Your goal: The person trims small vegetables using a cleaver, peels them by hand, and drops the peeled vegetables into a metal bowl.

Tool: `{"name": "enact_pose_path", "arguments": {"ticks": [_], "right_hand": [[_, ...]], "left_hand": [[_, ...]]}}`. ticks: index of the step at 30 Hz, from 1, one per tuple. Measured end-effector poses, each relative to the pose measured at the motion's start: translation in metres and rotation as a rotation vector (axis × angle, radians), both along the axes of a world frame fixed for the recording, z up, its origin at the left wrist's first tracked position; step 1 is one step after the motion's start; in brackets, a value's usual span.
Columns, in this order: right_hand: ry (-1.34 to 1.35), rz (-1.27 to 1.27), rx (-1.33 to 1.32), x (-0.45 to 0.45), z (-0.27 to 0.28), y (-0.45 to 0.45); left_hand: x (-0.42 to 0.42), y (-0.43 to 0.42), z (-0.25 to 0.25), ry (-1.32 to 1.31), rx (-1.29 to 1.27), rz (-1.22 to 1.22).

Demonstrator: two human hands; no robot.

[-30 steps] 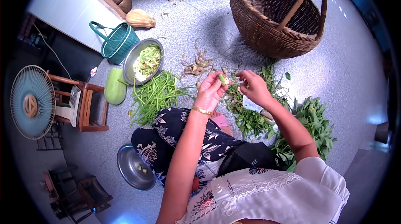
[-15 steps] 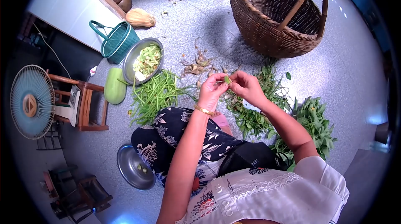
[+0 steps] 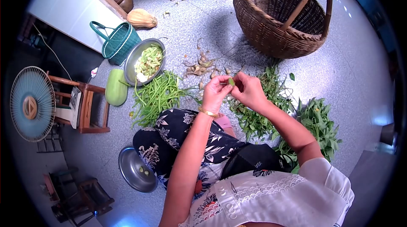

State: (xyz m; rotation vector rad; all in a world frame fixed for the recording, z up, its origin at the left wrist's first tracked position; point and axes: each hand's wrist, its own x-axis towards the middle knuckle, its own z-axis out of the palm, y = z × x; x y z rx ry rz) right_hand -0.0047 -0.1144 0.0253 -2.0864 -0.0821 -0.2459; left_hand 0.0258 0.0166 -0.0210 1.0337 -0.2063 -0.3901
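A small green piece of vegetable point(image 3: 231, 81) is held up in front of my knees; its exact kind is too small to tell. My left hand point(image 3: 213, 94) pinches it between thumb and fingertips, a gold bracelet on the wrist. Close against its other side, my right hand point(image 3: 252, 93) is closed, with thumb and forefinger at the piece's edge. Below both hands, leafy green stems point(image 3: 250, 121) lie heaped on the floor. Dry brownish scraps point(image 3: 201, 66) lie just beyond my left hand. A metal basin point(image 3: 129, 174) by my leg contains several small pale-green pieces.
A big wicker basket point(image 3: 275, 42) stands ahead on the right. To the left are long green beans point(image 3: 157, 100), a bowl point(image 3: 131, 59) of cut vegetables, a green basket point(image 3: 123, 45), a pale-green gourd point(image 3: 116, 87) and a fan point(image 3: 32, 104). More leafy greens point(image 3: 318, 125) lie at right.
My right hand has turned slightly, its fingers folding in closer around the piece. My left hand stays almost in place, still pinching it.
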Motion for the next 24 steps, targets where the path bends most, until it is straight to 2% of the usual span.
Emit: {"name": "enact_pose_path", "arguments": {"ticks": [16,24], "right_hand": [[-0.035,-0.097,-0.129,0.001,-0.01,0.003],[0.026,-0.038,-0.025,0.004,-0.011,-0.011]], "left_hand": [[0.001,-0.005,-0.008,-0.041,0.057,-0.011],[0.001,-0.004,-0.004,0.045,0.13,-0.073]]}}
